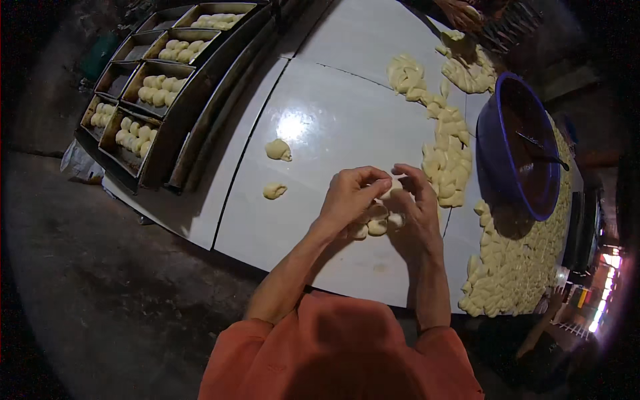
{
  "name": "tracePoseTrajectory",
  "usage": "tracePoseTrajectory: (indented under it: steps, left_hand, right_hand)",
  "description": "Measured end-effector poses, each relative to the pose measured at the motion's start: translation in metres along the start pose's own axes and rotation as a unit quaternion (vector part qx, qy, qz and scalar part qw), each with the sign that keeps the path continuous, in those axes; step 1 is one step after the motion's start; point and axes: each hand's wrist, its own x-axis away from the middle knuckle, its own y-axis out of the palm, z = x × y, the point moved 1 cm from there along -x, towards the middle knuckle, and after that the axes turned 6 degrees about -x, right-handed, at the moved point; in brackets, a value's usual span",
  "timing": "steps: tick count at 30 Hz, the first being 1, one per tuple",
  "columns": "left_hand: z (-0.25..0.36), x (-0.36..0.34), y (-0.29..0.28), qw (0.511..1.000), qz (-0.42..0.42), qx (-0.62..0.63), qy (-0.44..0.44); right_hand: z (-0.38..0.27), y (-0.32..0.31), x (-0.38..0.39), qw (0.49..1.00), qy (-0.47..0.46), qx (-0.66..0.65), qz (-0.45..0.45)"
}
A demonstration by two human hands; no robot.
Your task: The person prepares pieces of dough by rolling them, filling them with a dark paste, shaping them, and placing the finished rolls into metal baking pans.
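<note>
Over the white tabletop, my left hand (350,197) pinches a small piece of pale dough (393,189) between thumb and fingers. My right hand (419,203) curls round the same piece from the other side, partly hiding it. Just beneath the hands lie several rounded dough pieces (377,227), some covered by my fingers. Farther left, two folded dough balls, one (277,149) above the other (274,191), rest apart on the table. A strip of cut dough pieces (447,157) runs along the table right of my hands.
At the far left stand joined metal loaf tins (148,112), several holding dough balls. A purple basin (490,147) with brown contents and a utensil stands at the right. Many dough pieces (513,267) spread around it. Another person's hand (460,15) is at the far edge.
</note>
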Motion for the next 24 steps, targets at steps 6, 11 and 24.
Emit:
tracePoseTrajectory:
  steps: [6,11,24]
  left_hand:
    - [-0.008,0.008,0.012,0.980,-0.014,-0.195,0.048]
    - [-0.021,0.018,0.010,0.894,-0.095,-0.388,0.204]
    - [-0.040,0.030,0.015,0.854,-0.099,-0.460,0.222]
  right_hand:
    - [0.022,-0.048,0.017,0.979,-0.056,0.177,-0.083]
    - [0.035,-0.069,0.010,0.955,0.111,0.233,-0.146]
    - [0.016,-0.051,0.024,0.903,0.094,0.347,-0.235]
